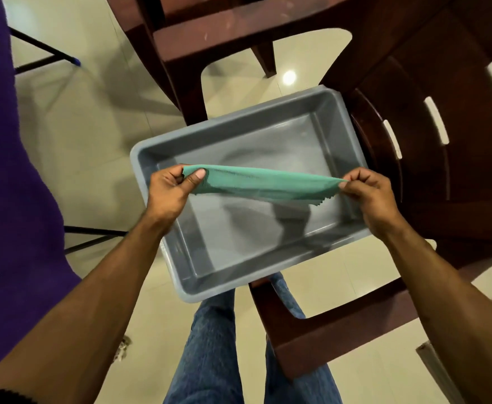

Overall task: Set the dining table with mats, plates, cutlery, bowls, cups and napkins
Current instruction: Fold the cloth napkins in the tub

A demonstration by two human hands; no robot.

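Note:
A green cloth napkin [265,183] with zigzag-cut edges is stretched flat between my two hands, above a grey plastic tub [180,255]. My left hand [170,189] pinches its left end, thumb on top. At the right end, my right hand [370,196] pinches the corner between thumb and fingertips. Nothing lies in the tub, which rests on a dark wooden chair.
Dark brown wooden chairs [414,141] stand ahead and to the right, one under the tub. A purple cloth [2,170] hangs along the left side over black metal legs. Glossy cream floor tiles [93,126] and my jeans-clad legs [209,345] show below.

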